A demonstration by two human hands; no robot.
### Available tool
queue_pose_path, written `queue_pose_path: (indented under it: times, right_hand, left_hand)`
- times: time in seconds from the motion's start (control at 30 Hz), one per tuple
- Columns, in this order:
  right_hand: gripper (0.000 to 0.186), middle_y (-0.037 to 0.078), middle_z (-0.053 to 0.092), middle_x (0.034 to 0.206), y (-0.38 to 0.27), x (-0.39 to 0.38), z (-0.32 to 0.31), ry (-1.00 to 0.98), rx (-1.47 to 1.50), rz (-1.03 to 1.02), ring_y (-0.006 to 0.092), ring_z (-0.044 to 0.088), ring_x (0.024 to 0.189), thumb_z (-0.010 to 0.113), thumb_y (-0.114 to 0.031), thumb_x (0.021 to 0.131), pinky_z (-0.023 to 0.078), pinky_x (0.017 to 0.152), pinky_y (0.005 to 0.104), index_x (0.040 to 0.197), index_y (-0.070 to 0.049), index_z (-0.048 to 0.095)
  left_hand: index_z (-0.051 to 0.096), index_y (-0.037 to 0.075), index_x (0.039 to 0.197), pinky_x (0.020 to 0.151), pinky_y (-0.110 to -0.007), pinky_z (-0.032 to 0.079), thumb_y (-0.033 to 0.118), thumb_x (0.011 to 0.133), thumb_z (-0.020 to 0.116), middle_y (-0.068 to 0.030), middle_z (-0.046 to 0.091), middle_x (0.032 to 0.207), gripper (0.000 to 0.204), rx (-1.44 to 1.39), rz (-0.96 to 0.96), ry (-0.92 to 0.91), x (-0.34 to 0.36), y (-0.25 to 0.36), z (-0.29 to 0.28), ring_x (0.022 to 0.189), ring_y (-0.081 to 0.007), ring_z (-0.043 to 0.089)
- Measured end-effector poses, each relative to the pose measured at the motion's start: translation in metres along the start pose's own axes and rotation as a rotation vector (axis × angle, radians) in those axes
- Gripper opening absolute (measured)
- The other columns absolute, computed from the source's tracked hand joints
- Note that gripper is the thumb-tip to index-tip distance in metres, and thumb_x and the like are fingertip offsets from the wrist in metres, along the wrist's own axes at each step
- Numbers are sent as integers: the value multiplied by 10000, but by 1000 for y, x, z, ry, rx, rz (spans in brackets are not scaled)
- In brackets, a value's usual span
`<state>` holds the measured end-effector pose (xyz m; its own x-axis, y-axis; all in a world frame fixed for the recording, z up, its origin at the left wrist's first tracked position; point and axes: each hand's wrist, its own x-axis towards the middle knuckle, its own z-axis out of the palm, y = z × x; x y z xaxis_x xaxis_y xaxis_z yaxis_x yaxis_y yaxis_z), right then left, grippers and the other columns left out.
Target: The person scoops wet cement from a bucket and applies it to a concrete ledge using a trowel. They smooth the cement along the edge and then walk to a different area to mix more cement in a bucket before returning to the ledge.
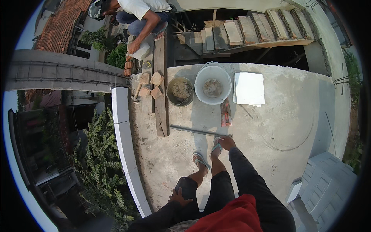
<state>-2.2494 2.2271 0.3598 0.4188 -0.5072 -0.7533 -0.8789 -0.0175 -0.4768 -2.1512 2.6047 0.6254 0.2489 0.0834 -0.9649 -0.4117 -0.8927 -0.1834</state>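
Observation:
My left hand (180, 197) rests on my left thigh with its fingers spread and nothing in it. Bent low, my right hand (227, 142) is beside my right foot, at the right end of a thin grey metal bar (193, 130) lying on the concrete. Its fingers look closed and point down; whether they grip the bar or touch the sandal (218, 145) I cannot tell. Beyond the bar lies a tool with a red part (226, 119), partly under a grey bucket (213, 87). Left of that bucket stands a darker bucket (180, 91) of mortar.
A co-worker (145, 17) squats at the far left, one hand on a pale bag (140, 50). Wooden planks (161, 116), brick pieces (156, 78) and a hammer (136, 92) lie nearby. White tiles (249, 88) sit right of the buckets. A low block wall (125, 143) edges the slab; stairs (247, 30) lie beyond.

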Motion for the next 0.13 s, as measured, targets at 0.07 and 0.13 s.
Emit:
queue_pose_path:
  times: [0.07, 0.13]
  right_hand:
    - [598, 172, 741, 1043, 7, 84, 13, 115, 221, 132, 314, 694, 1035, 706, -471, 851, 515, 940, 396, 1230, -13, 649]
    - [595, 136, 745, 895, 30, 134, 57, 284, 289, 64, 286, 709, 927, 699, -448, 874, 530, 865, 396, 1255, 3, 625]
  left_hand:
    - [54, 269, 1625, 1115, -664, 328, 846, 604, 720, -233, 147, 1645, 1349, 98, -53, -80, 22, 31, 33, 1430, -505, 324]
    - [-1, 266, 1626, 1117, -681, 306, 854, 615, 707, -213, 115, 1658, 1367, 140, -159, -23, 59, 58, 48, 1435, -472, 331]
